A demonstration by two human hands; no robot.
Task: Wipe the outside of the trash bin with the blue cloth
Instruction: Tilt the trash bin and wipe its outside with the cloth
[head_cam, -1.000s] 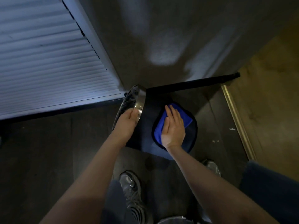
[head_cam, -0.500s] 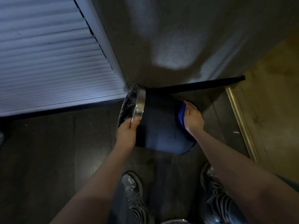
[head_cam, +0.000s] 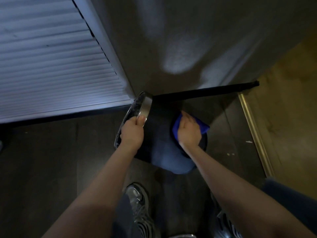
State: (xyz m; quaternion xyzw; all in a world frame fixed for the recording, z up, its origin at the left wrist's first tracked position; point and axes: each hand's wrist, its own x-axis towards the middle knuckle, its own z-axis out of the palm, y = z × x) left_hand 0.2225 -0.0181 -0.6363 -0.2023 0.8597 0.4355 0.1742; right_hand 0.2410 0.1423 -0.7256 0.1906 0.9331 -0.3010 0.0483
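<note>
Beside the white louvered door (head_cam: 51,62), tipped dark metal-rimmed trash bin (head_cam: 159,134) gripped by left hand (head_cam: 133,133), blue cloth (head_cam: 202,126) pressed by flat right hand (head_cam: 188,133), shifted back onto bin's base.

Dark trash bin (head_cam: 161,152) tipped sideways — blue cloth (head_cam: 202,126) against its base.

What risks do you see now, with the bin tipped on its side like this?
The trash bin is steadied only by the left hand gripping its metal rim, so it may roll or slip. The blue cloth bunches under the right hand and could slide out. Poor light may hide missed spots.
</note>
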